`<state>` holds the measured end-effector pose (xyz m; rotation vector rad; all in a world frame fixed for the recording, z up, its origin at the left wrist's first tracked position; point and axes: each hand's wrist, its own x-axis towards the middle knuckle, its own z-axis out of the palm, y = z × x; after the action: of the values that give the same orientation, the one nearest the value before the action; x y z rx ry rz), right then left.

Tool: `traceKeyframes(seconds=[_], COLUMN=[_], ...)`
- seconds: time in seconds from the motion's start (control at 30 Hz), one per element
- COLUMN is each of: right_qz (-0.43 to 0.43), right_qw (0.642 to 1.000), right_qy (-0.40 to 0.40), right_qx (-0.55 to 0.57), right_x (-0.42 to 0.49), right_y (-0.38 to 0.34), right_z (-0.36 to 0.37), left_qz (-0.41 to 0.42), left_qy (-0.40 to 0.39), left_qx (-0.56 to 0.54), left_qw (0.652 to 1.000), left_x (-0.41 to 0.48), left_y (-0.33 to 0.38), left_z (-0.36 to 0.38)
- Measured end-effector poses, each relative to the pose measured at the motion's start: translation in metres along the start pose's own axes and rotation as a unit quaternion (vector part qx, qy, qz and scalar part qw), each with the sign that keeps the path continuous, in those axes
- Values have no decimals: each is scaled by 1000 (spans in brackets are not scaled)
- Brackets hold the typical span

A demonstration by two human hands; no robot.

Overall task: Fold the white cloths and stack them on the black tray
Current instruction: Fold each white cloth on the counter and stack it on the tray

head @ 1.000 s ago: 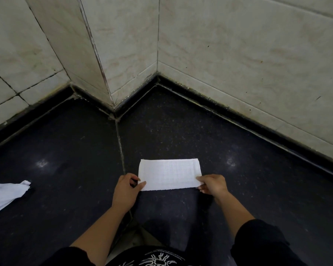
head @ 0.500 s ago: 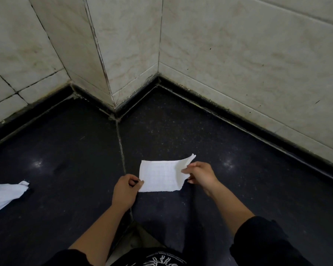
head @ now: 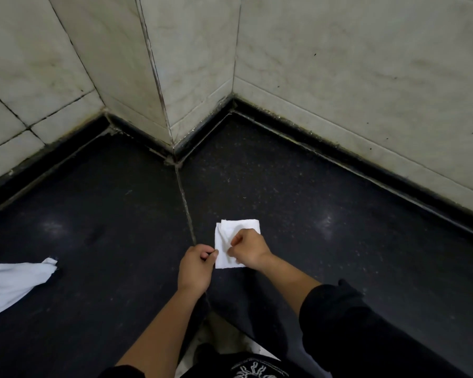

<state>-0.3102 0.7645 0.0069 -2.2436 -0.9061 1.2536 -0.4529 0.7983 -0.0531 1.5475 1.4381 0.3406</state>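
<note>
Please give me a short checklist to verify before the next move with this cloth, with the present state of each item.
1. Folded cloth lies on the dark counter: ok.
2. Layers line up: not ok, they sit offset at the far left corner.
3. Left hand pinches the cloth's left edge: ok.
4. Right hand holds the top layer down: ok.
5. Black tray located: cannot tell, no tray shows in the view.
6. Other cloth folded: not ok, it lies crumpled at the left.

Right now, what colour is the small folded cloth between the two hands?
Plain white; the folded cloth shows best in the head view.
</note>
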Motion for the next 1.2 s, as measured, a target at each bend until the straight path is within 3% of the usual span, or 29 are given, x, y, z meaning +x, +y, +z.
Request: traceKeyframes(seconds=[0.17, 0.37, 0.5, 0.67, 0.77, 0.97, 1.2], right_qz=[1, 9, 25, 90, 119, 125, 104], right_qw=[1000, 995, 989, 984, 982, 965, 977], right_qy=[5, -54, 17, 98, 103, 65, 79], right_qx=[4, 79, 142, 116, 102, 220, 167], right_x=[3, -2, 0, 5, 4, -2, 0], right_y=[1, 1, 8, 39, 52, 43, 37], right_z=[9, 5, -17, -44, -42, -26, -24], left_qz=[-1, 3, -2, 3, 6, 8, 9], left_qy=[-4, 1, -16, -23, -28, -36, -60], left_qx=[1, 25, 16, 15, 9, 19, 75], left_qw=[1000, 1000, 1000, 1000, 1000, 999, 995], left_x=[2, 2, -1, -4, -3, -6, -7], left_y=[-1, 1, 5, 6, 5, 7, 17], left_z=[-1, -2, -4, -6, -7, -9, -12])
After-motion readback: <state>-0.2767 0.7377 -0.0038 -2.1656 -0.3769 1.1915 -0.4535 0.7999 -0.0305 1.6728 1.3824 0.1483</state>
